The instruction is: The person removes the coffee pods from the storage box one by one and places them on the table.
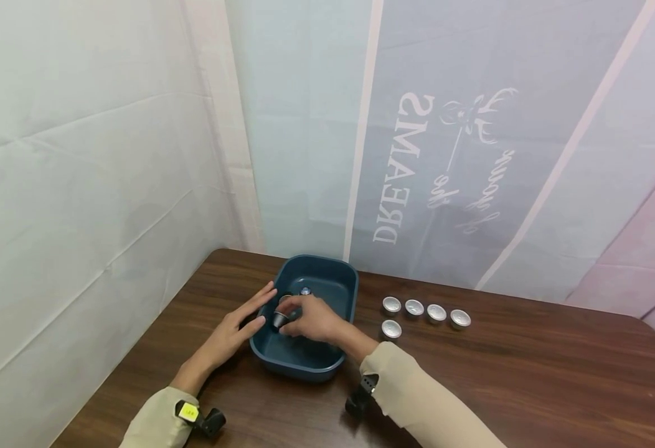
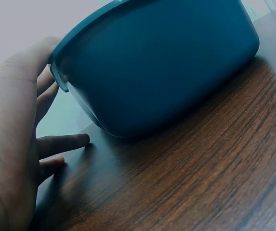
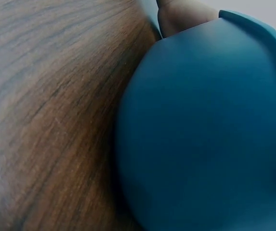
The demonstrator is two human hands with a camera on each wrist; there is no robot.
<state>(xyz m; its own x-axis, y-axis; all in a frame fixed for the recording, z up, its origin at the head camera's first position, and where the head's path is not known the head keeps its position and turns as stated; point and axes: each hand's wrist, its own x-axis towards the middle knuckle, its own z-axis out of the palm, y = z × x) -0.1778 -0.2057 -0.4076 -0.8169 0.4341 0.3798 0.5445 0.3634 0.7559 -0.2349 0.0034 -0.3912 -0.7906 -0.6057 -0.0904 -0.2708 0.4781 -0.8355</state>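
Observation:
A blue plastic basin point(image 1: 327, 371) stands on the table, its outer wall point(image 2: 162, 67) filling much of both wrist views. My left hand point(image 1: 229, 336) rests on its left rim with fingers extended. Inside the basin, my right hand point(image 1: 313, 318) pinches a small coffee capsule point(image 1: 279, 320) between thumb and fingers near the left wall. Another capsule point(image 1: 305, 291) sits farther back in the basin, and one more point(image 1: 286, 298) shows partly behind my right fingers. In the right wrist view the basin wall hides my right hand's grip.
Several silver-lidded coffee capsules stand right of the basin: a row along the back, including one at the right end point(image 1: 460, 319), and a single capsule point(image 1: 391, 330) in front. Behind the brown wooden table point(image 1: 529, 373) hangs a printed curtain point(image 1: 305, 124).

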